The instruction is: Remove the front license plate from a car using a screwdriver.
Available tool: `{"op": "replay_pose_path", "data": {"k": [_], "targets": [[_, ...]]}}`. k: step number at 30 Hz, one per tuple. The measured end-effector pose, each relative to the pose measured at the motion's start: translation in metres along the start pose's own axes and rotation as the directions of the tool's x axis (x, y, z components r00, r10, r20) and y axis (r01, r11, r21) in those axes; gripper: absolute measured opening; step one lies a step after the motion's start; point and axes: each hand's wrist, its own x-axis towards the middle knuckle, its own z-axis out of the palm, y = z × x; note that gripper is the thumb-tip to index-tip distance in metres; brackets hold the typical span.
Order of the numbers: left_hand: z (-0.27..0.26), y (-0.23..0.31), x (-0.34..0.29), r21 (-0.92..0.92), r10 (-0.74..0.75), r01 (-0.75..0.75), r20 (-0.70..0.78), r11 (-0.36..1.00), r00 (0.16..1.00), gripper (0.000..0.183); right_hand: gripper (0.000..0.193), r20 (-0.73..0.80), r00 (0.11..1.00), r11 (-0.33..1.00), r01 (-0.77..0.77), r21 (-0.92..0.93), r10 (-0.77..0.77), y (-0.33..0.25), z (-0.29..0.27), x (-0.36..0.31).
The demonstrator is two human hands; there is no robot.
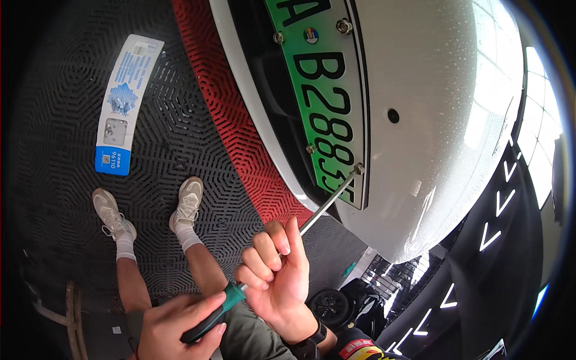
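A long-shafted screwdriver runs up and to the right, its tip at a screw near the lower right corner of a green licence plate. My left hand is closed around its green and black handle. My right hand, palm toward me and a dark watch on the wrist, has its fingers curled around the shaft. Further screws sit in the plate, one at its upper edge and another lower on its left side. The plate is fixed to a white car wet with droplets.
A white and blue printed flat package lies on the dark grilled floor, left of a red floor strip. Two feet in pale sneakers stand below it. A dark wheel shows at the lower middle.
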Motion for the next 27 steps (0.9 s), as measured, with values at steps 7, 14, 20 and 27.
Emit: {"op": "replay_pose_path", "data": {"k": [7, 14, 20, 27], "targets": [[0.001, -0.007, 0.002, 0.082, 0.044, -0.047, 0.038, 0.996, 0.998, 0.035, 0.042, 0.017, 1.0, 1.0, -0.025, 0.009, 0.024, -0.002, -0.006, -0.001], [0.0, -0.021, -0.002, -0.178, -0.256, 0.267, 0.081, 0.947, 0.963, 0.04, 0.042, 0.083, 0.994, 0.997, -0.061, -0.045, 0.065, -0.006, -0.019, 0.001], [0.004, -0.031, -0.003, -0.291, -0.323, 0.346, 0.126, 0.892, 0.938, 0.042, 0.042, 0.1, 0.992, 0.994, -0.075, -0.081, 0.083, -0.007, -0.029, -0.003], [-0.001, -0.033, 0.001, -0.516, -0.425, 0.534, 0.323, 0.67, 0.846, 0.046, 0.041, 0.118, 0.99, 0.99, -0.067, -0.125, 0.082, -0.008, -0.032, -0.003]]}}
